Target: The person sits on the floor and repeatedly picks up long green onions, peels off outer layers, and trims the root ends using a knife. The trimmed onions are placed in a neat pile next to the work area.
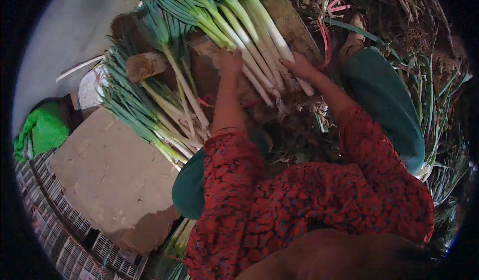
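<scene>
Several large green onions (249, 35), with long white stalks and blue-green tops, lie side by side on a brown board in front of me. My left hand (230, 63) is closed at the left edge of this bunch, its fingers partly hidden and dim. On the opposite side, my right hand (299, 68) grips the outermost white stalk, fingers reaching over it near the root end. The roots point toward me and the leaves away. To the left lies another pile of green onions (172, 110), apart from both hands.
A short wooden block (144, 66) rests among the left pile. Farther left are a brown board (110, 165) on plastic crates (65, 230) and a green bag (45, 130). Pink ties (326, 38) hang at the right, beside loose leaves and root litter (424, 45).
</scene>
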